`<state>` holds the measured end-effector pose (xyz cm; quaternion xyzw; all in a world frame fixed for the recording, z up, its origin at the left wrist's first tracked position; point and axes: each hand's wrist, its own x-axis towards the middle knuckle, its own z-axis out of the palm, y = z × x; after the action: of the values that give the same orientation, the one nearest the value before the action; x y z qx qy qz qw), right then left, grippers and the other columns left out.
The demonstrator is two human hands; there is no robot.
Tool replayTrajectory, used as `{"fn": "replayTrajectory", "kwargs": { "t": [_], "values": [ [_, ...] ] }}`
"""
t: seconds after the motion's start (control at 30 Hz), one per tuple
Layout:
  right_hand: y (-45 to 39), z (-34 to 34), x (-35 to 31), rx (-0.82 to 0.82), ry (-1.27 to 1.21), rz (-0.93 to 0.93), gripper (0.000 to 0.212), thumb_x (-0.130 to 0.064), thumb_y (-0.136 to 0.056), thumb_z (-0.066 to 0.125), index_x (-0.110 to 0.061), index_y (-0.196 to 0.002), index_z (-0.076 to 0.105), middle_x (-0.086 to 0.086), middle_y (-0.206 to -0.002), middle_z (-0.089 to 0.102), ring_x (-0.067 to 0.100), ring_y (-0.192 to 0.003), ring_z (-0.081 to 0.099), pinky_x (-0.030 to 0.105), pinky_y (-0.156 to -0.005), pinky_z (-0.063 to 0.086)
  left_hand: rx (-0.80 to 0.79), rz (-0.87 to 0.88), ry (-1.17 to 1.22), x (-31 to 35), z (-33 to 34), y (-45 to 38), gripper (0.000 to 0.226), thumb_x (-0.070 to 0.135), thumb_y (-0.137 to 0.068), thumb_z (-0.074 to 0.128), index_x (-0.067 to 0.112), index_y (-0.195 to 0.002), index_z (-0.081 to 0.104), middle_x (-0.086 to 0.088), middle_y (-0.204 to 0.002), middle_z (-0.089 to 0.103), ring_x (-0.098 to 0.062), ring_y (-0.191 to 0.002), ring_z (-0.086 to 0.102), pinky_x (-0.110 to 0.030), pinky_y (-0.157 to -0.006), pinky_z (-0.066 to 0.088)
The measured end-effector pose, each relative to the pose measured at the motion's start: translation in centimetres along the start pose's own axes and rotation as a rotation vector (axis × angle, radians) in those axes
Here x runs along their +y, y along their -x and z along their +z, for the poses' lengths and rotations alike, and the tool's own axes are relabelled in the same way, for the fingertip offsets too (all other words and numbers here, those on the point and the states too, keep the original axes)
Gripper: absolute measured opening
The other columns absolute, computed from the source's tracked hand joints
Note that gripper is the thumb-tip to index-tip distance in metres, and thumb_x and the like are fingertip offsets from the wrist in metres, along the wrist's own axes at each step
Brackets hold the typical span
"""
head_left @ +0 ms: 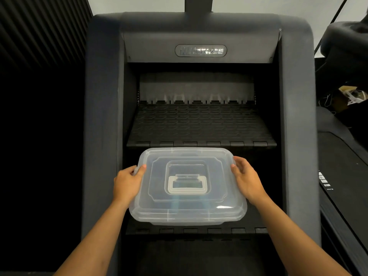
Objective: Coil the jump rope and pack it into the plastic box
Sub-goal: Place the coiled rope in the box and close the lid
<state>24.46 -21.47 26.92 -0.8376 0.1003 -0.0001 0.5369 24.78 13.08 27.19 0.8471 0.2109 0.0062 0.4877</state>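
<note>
A translucent plastic box [187,211] with its lid on sits in the middle of the view, over a black ribbed step of a stair machine. A white folding handle [186,185] lies flat in the lid's recess. My left hand [127,183] grips the box's left edge, thumb on the lid. My right hand [247,179] holds the right edge, fingers curled over the rim. No jump rope shows anywhere; the cloudy plastic hides whatever is inside the box.
The dark grey stair machine [201,50] frames the box on both sides, with a higher step [201,124] just beyond it. A treadmill deck [342,176] lies at the right. Clutter [350,96] sits at the far right.
</note>
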Motion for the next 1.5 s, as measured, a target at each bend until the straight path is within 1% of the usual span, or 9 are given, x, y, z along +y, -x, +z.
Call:
{"fn": "replayTrajectory", "kwargs": {
  "t": [0.27,0.43,0.6,0.8,1.03,1.13,1.23,1.43,1.5],
  "values": [
    [0.5,0.4,0.0,0.035,-0.171,0.062,0.032,-0.031,-0.104,0.052,-0.027,-0.136,0.053,-0.010,-0.118,0.064,0.005,-0.099,0.066,0.019,-0.070,0.053,-0.032,-0.004,0.029,0.1,0.2,0.1,0.044,0.047,-0.098,0.058,0.007,-0.088,0.074,-0.009,-0.079,0.076,-0.027,-0.075,0.073,-0.046,-0.073,0.061],
    [0.7,0.6,0.8,0.119,-0.326,0.182,0.025,-0.032,-0.103,0.054,-0.029,-0.127,0.062,0.000,-0.113,0.071,0.021,-0.099,0.072,0.045,-0.083,0.063,0.007,-0.077,0.091,-0.8,0.5,-0.1,0.060,0.048,-0.104,0.040,0.000,-0.074,0.058,-0.015,-0.070,0.064,-0.032,-0.067,0.062,-0.038,-0.064,0.049],
    [-0.3,1.3,1.5,0.122,-0.244,0.299,0.029,-0.040,-0.104,0.050,-0.023,-0.125,0.062,0.004,-0.108,0.072,0.023,-0.094,0.073,0.049,-0.085,0.062,-0.074,-0.206,0.284,-1.4,0.3,-0.4,0.033,0.043,-0.103,0.050,0.017,-0.101,0.070,-0.015,-0.098,0.075,-0.031,-0.086,0.072,-0.043,-0.075,0.060],
    [-0.2,0.2,2.5,-0.095,-0.401,0.474,0.056,-0.065,-0.095,0.050,-0.018,-0.111,0.075,0.013,-0.106,0.078,0.034,-0.100,0.076,0.059,-0.089,0.059,-0.276,-0.401,0.401,-2.3,-0.4,-0.4,0.057,0.067,-0.091,0.055,0.018,-0.106,0.077,-0.013,-0.101,0.079,-0.036,-0.098,0.074,-0.055,-0.091,0.058],
    [0.3,-0.7,3.2,-0.244,-0.619,0.521,0.059,-0.065,-0.094,0.051,-0.017,-0.122,0.072,0.019,-0.121,0.073,0.041,-0.114,0.069,0.063,-0.096,0.053,-0.229,-0.364,0.380,-2.5,-1.0,-0.5,0.073,0.077,-0.068,0.070,0.019,-0.111,0.073,-0.011,-0.105,0.078,-0.033,-0.099,0.074,-0.055,-0.091,0.057],
    [0.8,-1.5,3.9,-0.145,-0.571,0.396,0.050,-0.057,-0.088,0.063,-0.017,-0.118,0.072,0.021,-0.119,0.072,0.038,-0.108,0.072,0.063,-0.094,0.055,-0.231,-0.236,0.317,-1.5,-1.9,-0.2,0.059,0.060,-0.082,0.071,0.007,-0.105,0.062,-0.015,-0.106,0.075,-0.031,-0.091,0.073,-0.046,-0.077,0.058],
    [1.1,-1.7,3.4,-0.068,-0.583,0.302,0.047,-0.046,-0.086,0.071,-0.015,-0.121,0.066,0.021,-0.122,0.069,0.037,-0.105,0.072,0.060,-0.090,0.058,-0.256,-0.147,0.300,-1.4,-1.9,0.3,0.043,0.036,-0.085,0.078,0.011,-0.114,0.056,-0.015,-0.111,0.072,-0.031,-0.093,0.072,-0.049,-0.079,0.059],
    [1.4,-1.1,1.9,-0.104,-0.514,0.329,0.069,-0.034,-0.090,0.073,-0.035,-0.148,0.036,0.005,-0.135,0.058,0.033,-0.113,0.066,0.061,-0.097,0.054,-0.296,-0.190,0.377,-1.7,-0.9,0.5,0.055,0.019,-0.089,0.076,0.018,-0.134,0.045,-0.013,-0.117,0.068,-0.034,-0.099,0.072,-0.055,-0.084,0.059],
    [1.3,-1.2,1.6,-0.147,-0.480,0.305,0.061,-0.033,-0.093,0.069,-0.035,-0.147,0.038,0.004,-0.134,0.060,0.031,-0.115,0.066,0.060,-0.100,0.052,-0.298,-0.188,0.376,-1.6,-0.8,0.5,0.059,0.018,-0.091,0.072,0.015,-0.140,0.040,-0.012,-0.117,0.067,-0.033,-0.099,0.071,-0.053,-0.083,0.059]
  ]
}}
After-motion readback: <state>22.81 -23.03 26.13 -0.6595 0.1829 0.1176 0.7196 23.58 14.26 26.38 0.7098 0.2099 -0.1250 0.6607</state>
